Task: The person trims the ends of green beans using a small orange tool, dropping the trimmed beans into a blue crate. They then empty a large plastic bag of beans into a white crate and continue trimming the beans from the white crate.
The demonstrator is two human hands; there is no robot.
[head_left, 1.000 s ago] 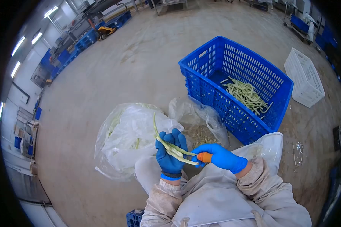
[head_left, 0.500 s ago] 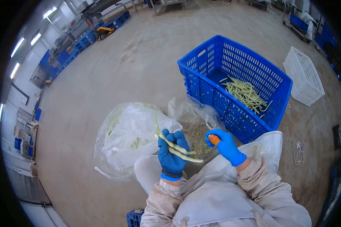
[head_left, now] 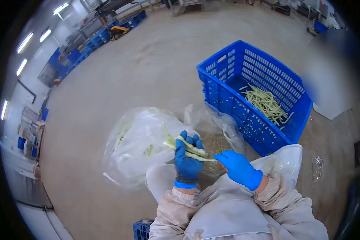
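My left hand (head_left: 187, 170), in a dark blue glove, is closed around a few long pale green beans (head_left: 193, 152). Their right ends stick out past the fingers. My right hand (head_left: 243, 171), in a bright blue glove, grips a small tool with an orange handle (head_left: 224, 166). Its working end is hidden. The fingertips of that hand touch or nearly touch the tip of the lowest bean. Beneath the hands lies a clear plastic bag (head_left: 233, 126) with small green scraps (head_left: 214, 146) on it.
A blue crate (head_left: 224, 96) holding cut long beans (head_left: 266, 104) stands ahead on the right. A plastic bag (head_left: 138, 140) with more beans lies at left. Something blurred (head_left: 334, 76) covers most of a white crate (head_left: 328, 112). A dark blue crate (head_left: 142, 229) sits at the bottom.
My right hand has moved left, bringing the orange-handled tool to the bean tips. The blurred shape has appeared at right. The view has shifted slightly.
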